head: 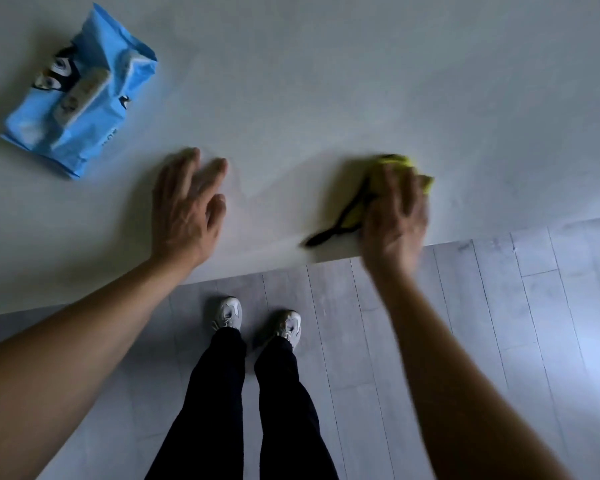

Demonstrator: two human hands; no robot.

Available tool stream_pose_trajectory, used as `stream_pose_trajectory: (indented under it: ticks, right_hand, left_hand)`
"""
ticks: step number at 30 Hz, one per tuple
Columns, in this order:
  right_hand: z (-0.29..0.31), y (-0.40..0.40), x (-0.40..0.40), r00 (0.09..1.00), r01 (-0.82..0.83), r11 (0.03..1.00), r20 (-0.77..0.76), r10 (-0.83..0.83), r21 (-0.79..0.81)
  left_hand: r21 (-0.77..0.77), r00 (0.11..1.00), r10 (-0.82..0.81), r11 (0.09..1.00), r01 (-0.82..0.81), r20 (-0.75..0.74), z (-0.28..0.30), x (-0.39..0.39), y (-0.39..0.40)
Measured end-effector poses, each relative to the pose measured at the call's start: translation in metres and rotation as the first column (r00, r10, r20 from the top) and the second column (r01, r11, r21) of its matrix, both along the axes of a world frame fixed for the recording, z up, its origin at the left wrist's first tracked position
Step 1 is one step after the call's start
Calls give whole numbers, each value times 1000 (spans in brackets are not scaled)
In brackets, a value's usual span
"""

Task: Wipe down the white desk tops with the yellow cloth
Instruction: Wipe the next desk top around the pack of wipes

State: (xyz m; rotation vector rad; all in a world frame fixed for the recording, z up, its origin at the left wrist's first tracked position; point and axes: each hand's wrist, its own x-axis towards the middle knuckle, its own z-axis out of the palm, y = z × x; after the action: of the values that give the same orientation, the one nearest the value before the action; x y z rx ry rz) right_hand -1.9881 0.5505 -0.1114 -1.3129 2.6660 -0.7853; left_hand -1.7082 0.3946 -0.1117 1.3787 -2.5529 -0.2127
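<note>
The blue packet [80, 95] lies at the far left of the white desk top [326, 81]; it is a soft, crinkled plastic pouch with a pale flap along its middle and black-and-white cartoon eyes printed on it; the small lettering near its edge is too blurred to read. The desk surface is smooth and matte, its near edge running straight above a grey plank floor [499, 323]. The left hand [187, 206] rests flat on the desk, fingers spread and holding nothing; the right hand [395, 216], blurred, presses palm-down on the yellow cloth [388, 164], which is bunched beneath it close to the desk's near edge; the cloth has a dark trim or strap [329, 233] trailing toward the left. Pale trainers [229, 311] and dark trousers show below.
</note>
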Motion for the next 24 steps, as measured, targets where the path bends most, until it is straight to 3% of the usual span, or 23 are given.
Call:
stream_pose_trajectory:
  ticks: [3,6,10,14,18,24]
  right_hand:
    - [3,8,-44,974,224,973,17,-225,54]
    - [2,-6,-25,951,308,950,14,-309,58]
    - [-6,-46,50,1000,17,1000,20,-17,-9]
    - [5,-107,133,924,-383,923,-2,384,-41]
    - [0,-136,123,864,-504,863,-34,503,-44]
    - [-8,-125,8,999,-48,999,1,48,-13]
  left_hand:
    - [13,998,-43,999,43,49,2,8,-7]
    - [14,997,-78,997,78,21,1,14,-13]
    - [12,988,62,998,-61,-145,-6,11,-12]
    - [-13,976,93,995,-98,-198,-10,11,-11]
    - [-48,982,64,996,-73,-177,-12,10,-12]
    - [-27,986,106,994,-110,-132,1,3,-21]
